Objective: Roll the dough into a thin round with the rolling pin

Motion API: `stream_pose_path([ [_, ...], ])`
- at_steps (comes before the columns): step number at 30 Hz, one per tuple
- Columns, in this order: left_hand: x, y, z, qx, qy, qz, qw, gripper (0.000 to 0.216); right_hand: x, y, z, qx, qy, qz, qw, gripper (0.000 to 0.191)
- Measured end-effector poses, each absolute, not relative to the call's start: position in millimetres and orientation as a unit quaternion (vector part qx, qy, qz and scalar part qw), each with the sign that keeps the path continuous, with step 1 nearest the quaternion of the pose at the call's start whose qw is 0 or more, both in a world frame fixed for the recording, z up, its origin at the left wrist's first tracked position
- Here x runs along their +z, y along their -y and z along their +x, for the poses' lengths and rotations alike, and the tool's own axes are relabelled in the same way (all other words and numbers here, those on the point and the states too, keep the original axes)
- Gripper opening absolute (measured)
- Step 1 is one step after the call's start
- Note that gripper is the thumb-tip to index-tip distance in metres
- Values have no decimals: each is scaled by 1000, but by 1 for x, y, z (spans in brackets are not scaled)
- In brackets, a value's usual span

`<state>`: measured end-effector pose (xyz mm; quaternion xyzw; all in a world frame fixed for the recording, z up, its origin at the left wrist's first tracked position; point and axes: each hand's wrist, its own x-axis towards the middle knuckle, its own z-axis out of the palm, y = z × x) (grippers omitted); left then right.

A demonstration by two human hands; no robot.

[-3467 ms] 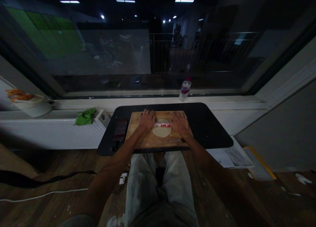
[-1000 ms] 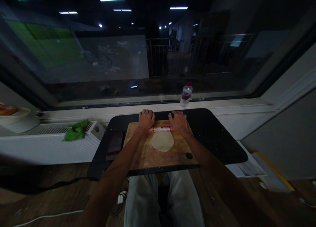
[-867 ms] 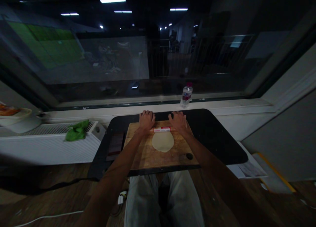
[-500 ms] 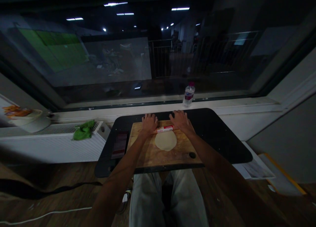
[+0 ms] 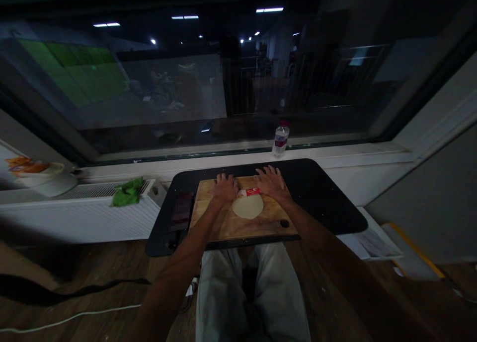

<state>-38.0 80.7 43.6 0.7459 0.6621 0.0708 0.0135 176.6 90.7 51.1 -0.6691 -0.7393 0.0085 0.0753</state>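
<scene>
A round, flat sheet of dough [image 5: 247, 208] lies on a wooden cutting board [image 5: 238, 231]. Across its far edge rests a roll in a red-and-white printed wrapper [image 5: 248, 192]. My left hand [image 5: 224, 188] lies palm down over the left end of this roll, fingers pointing away from me. Over the right end is my right hand [image 5: 271, 181], also palm down, its fingers stretched out and spread. Both ends of the roll are hidden under the hands.
The board sits on a black table [image 5: 328, 198] with a dark flat packet [image 5: 182, 212] to its left. A water bottle [image 5: 280, 140] stands on the windowsill. A green cloth [image 5: 127, 192] and a white bowl [image 5: 46, 180] are on the radiator [image 5: 85, 218].
The roll has turned, showing a different part of its wrapper. My right fingers have straightened and spread more. The whole view has shifted slightly.
</scene>
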Motion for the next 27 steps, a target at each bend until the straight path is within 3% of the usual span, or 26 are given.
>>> stream_pose_path([
  [12, 45, -45, -31, 69, -647, 759, -1, 39, 38, -40, 181, -51, 741, -667, 61, 62],
  [27, 47, -41, -31, 60, -627, 777, -3, 40, 23, 1, 171, -53, 687, -714, 122, 69],
])
